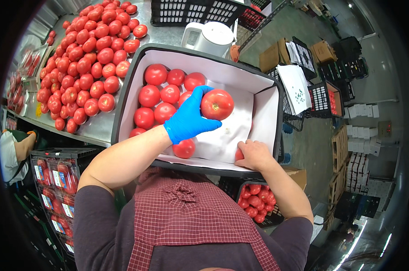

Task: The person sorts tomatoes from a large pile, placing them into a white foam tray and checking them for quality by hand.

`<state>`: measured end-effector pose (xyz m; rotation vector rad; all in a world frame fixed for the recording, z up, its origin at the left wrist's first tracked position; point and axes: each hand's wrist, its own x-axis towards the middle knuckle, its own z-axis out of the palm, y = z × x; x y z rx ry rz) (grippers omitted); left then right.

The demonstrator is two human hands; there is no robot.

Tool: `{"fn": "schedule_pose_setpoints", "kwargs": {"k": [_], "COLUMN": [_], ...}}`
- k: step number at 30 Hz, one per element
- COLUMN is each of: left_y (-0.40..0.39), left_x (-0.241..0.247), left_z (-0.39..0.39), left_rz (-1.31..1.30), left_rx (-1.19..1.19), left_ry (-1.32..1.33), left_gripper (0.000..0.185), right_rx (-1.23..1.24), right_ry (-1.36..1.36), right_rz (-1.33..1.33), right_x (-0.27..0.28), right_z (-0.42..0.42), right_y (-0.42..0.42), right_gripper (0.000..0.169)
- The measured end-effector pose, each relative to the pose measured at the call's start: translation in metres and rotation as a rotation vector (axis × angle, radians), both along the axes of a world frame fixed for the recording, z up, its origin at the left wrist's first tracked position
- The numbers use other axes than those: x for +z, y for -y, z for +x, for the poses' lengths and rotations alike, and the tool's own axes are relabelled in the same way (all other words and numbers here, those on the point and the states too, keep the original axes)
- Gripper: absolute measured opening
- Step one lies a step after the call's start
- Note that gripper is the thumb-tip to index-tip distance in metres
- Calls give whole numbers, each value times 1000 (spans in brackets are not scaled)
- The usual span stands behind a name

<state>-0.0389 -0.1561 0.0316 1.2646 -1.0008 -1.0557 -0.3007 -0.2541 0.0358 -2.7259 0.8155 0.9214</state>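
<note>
My left hand (pixel 192 117), in a blue glove, grips a large red tomato (pixel 218 104) above the middle of a black crate lined with white paper (pixel 229 145). The tomato's stem scar faces up. My bare right hand (pixel 255 155) reaches into the crate's near right corner, its fingers around another tomato (pixel 239 154) that it partly hides. Several tomatoes (pixel 149 96) sit in rows along the crate's left side. One tomato (pixel 184 148) lies just below the gloved wrist. A sliver of red shows behind the paper's fold at the right.
A large pile of tomatoes (pixel 86 67) covers the metal table (pixel 99 130) at left. A white pitcher (pixel 211 38) stands behind the crate. Packed tomato punnets (pixel 60 179) fill a black crate at lower left. Another tomato crate (pixel 257 201) stands below my right forearm.
</note>
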Motion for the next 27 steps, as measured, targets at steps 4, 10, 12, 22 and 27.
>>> {"fn": "schedule_pose_setpoints", "kwargs": {"k": [4, 10, 12, 22, 27], "left_y": [2, 2, 1, 15, 17], "left_x": [1, 9, 17, -3, -5], "left_z": [8, 21, 25, 42, 46], "left_rz": [-32, -153, -138, -36, 58], "left_rx": [33, -57, -74, -26, -34], "left_ry": [-65, -386, -589, -1070, -1065], "left_gripper": [79, 90, 84, 45, 48], "right_rx": [-65, -334, -390, -446, -391], "right_ry": [-28, 773, 1101, 1638, 1556], "right_rz": [52, 461, 642, 1026, 1023], "right_x": [-4, 54, 63, 26, 20], "right_z": [5, 48, 65, 111, 110], "right_y": [6, 24, 30, 32, 34], "right_gripper": [49, 69, 76, 88, 88]}}
